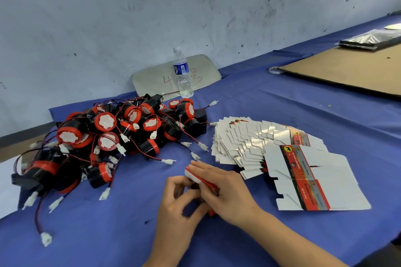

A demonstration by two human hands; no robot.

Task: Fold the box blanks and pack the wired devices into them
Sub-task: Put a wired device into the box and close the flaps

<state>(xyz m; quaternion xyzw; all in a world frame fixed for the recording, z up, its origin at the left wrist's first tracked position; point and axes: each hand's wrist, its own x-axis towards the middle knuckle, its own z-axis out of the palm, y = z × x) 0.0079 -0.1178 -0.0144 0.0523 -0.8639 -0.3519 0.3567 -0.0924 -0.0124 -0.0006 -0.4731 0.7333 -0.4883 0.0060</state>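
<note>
Both hands meet low in the middle of the blue table around a small red and white box [198,176]. My right hand [225,191] lies over the box with its fingers pressing down on the white top. My left hand [180,199] pinches the box's near left side with curled fingers. Most of the box is hidden under my hands. A heap of black and red wired devices [104,136] with white plugs lies to the left. Flat box blanks [271,154] are fanned out to the right, white side up with red printed strips.
A water bottle [182,72] stands at the back before a beige panel [156,76] leaning on the wall. A brown cardboard sheet [347,69], a tape roll [275,70] and a silver packet [368,39] lie at the far right. Loose white plugs trail off the heap.
</note>
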